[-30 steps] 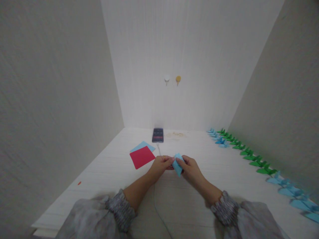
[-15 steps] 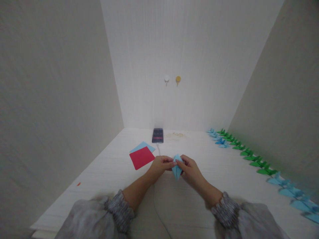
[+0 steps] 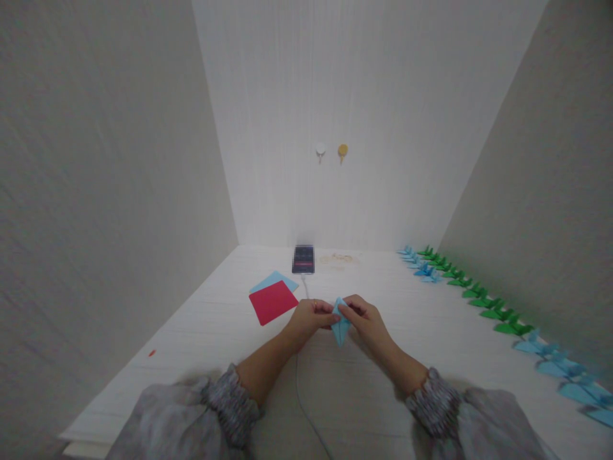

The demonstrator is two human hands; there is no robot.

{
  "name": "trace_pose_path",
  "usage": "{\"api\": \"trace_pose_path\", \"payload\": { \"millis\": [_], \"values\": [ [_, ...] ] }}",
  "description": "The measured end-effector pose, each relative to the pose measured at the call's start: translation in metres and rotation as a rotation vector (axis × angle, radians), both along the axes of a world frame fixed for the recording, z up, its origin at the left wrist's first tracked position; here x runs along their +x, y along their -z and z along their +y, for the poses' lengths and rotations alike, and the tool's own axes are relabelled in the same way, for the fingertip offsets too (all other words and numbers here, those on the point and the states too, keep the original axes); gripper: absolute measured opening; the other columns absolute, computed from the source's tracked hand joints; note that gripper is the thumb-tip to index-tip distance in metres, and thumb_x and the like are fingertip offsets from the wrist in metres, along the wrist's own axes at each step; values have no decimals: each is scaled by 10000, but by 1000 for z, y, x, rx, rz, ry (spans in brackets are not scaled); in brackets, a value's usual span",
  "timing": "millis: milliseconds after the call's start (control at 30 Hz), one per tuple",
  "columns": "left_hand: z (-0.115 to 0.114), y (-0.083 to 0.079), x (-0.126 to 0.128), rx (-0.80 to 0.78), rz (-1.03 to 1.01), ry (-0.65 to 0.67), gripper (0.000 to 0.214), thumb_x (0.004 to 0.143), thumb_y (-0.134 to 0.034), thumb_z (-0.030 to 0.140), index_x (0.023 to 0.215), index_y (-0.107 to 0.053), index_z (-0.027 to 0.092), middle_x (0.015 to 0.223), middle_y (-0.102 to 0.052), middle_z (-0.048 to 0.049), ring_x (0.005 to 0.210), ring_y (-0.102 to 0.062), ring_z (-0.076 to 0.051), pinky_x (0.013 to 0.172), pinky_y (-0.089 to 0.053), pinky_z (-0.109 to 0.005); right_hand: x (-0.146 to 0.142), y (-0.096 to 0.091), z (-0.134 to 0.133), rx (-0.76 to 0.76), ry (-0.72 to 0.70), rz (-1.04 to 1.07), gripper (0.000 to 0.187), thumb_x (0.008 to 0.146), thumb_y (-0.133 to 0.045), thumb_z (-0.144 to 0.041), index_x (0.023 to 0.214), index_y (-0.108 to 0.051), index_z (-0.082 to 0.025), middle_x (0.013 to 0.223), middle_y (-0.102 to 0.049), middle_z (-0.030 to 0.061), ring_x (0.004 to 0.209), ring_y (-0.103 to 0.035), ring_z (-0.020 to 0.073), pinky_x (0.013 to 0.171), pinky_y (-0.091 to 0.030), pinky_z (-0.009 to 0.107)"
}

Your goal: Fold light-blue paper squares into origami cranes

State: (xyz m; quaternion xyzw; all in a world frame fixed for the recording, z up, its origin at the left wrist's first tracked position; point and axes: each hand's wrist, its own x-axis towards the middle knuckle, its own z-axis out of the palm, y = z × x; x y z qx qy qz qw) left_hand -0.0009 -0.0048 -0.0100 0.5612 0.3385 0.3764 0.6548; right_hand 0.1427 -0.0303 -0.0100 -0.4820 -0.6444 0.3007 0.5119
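Between my two hands is a piece of light blue origami paper [image 3: 340,332], folded into a narrow diamond with one point toward me. My left hand [image 3: 311,317] pinches its left edge between thumb and fingers. From the other side, my right hand [image 3: 366,319] grips the upper right part, its thumb pressed on the front face. The fingers behind the paper are partly hidden. Left of my left hand lies a red sheet of paper [image 3: 272,303], overlapping a light blue sheet [image 3: 274,280].
A phone [image 3: 303,259] with a white cable [image 3: 297,383] lies near the back wall. Along the right wall stand rows of folded green cranes [image 3: 498,313] and blue cranes [image 3: 558,364]. Two hooks, one white [image 3: 320,150] and one yellow [image 3: 342,151], hang on the wall. A small orange scrap [image 3: 152,352] lies left.
My right hand has shifted slightly on the folded paper, its thumb and fingers now nearer the top. My left hand stays almost in place.
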Motion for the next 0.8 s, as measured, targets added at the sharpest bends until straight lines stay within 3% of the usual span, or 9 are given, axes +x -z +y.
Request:
{"api": "trace_pose_path", "payload": {
  "millis": [167, 800],
  "values": [
    [-1, 0, 0, -3, 27, 25, 291, 478, -674, 295, 680, -604, 98, 607, -594, -19, 557, -531, -105, 623, -433, -264, 3, 1, 2, 50, -24, 44, 141, 705, -496, -277, 743, -601, -191, 777, -565, 45, 753, -517, 153, 663, -406, 262],
    [-7, -6, -1, -24, 51, 137, 274, 484, -668, 286, 665, -618, 87, 607, -595, -32, 544, -534, -107, 610, -435, -264, 4, -2, -1, 72, 57, 15, 105, 675, -502, -251, 618, -540, -171, 629, -498, -3, 600, -461, 121, 548, -365, 222]
  ]
}}
